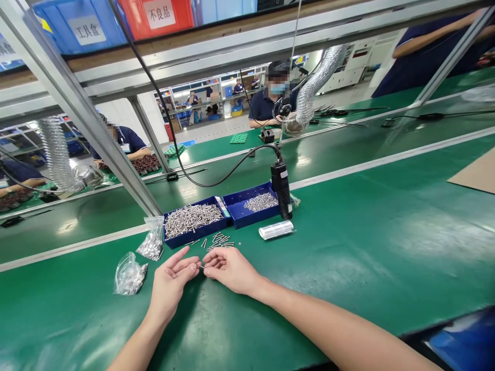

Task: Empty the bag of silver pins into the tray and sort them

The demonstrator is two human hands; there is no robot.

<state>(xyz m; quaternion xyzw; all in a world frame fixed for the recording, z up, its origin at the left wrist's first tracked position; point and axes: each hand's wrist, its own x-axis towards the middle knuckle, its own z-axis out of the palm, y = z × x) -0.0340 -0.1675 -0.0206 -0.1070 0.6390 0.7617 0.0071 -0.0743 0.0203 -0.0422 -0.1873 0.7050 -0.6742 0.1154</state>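
Observation:
My left hand (172, 281) and my right hand (232, 269) meet above the green mat. Between their fingertips is a thin metal screw (201, 266), pinched from both sides; any small part on its end is too small to make out. Just beyond my fingers lies a loose pile of screws (221, 241). Behind it stands a blue tray of long screws (193, 219), and to its right a second blue tray (242, 222) with small metal pieces (261, 202). Left of my left hand lie two clear plastic bags (129, 275) of small metal parts.
A black electric screwdriver (281, 188) hangs on a cable right of the trays, above a rolled clear-and-white plastic piece (276, 230). A metal post (96, 118) rises at the left. Cardboard (475, 172) lies far right. Co-workers sit across the bench.

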